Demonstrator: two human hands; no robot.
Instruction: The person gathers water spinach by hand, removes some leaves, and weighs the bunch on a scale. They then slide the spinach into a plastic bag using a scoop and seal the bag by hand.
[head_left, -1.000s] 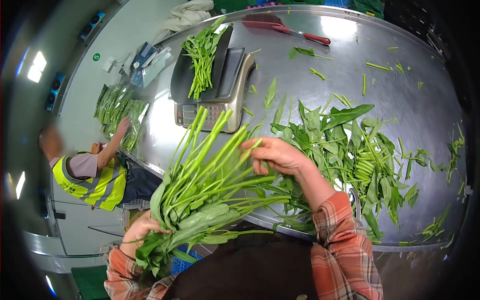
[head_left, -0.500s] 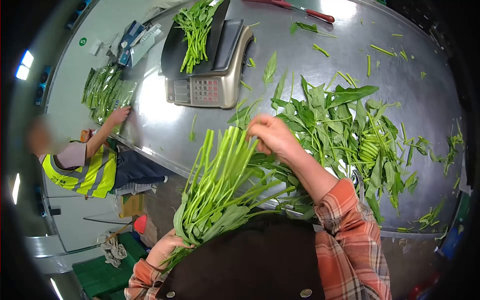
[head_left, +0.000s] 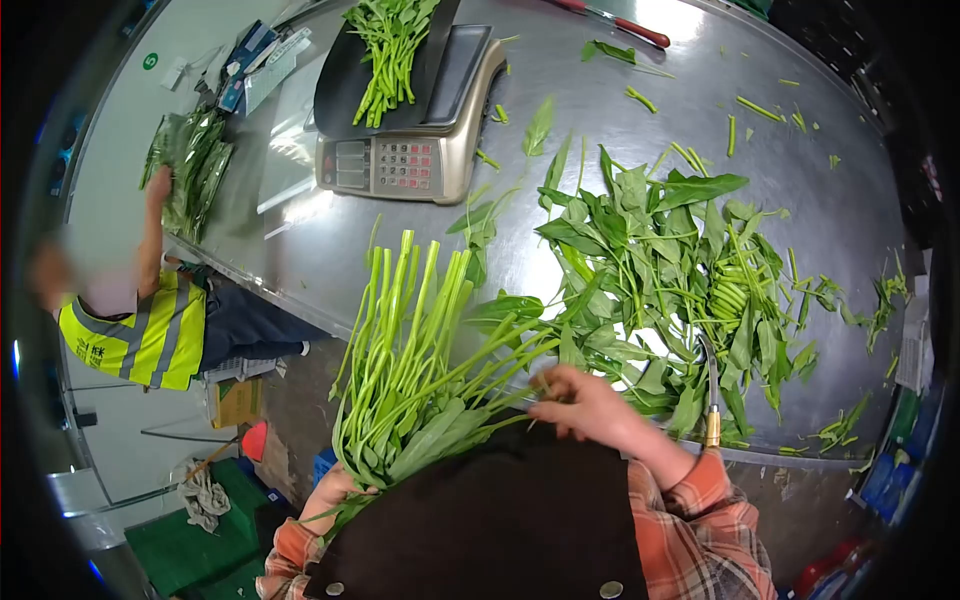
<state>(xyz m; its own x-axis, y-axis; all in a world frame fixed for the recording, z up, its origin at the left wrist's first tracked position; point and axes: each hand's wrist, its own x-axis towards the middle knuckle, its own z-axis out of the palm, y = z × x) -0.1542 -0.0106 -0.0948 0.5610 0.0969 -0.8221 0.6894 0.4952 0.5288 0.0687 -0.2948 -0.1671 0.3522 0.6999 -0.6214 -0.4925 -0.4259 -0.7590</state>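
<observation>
My left hand [head_left: 338, 490] is wrapped round the lower, leafy part of a bunch of green stems [head_left: 405, 350], cut ends pointing up and away from me. Just right of the bunch, my right hand [head_left: 572, 402] has its fingers bent together beside the outer stems; whether anything thin is between them is hard to make out. A pile of loose leafy greens [head_left: 640, 240] lies on the metal table [head_left: 840, 190] beyond my right hand. Near the pile's front edge rests a curved blade with a wooden handle [head_left: 712, 428].
A scale [head_left: 400, 165] bears a dark tray [head_left: 335, 90] with another bunch of greens [head_left: 390, 50]. A red-handled tool [head_left: 640, 32] lies at the far edge. On the left, a person in a yellow vest [head_left: 150, 330] touches bagged greens [head_left: 195, 170]. Cut stems are scattered on the right.
My right hand has moved down towards me from the stem tops to the bunch's right side. The stems stand more upright and spread. The co-worker's hand has shifted left over the bagged greens.
</observation>
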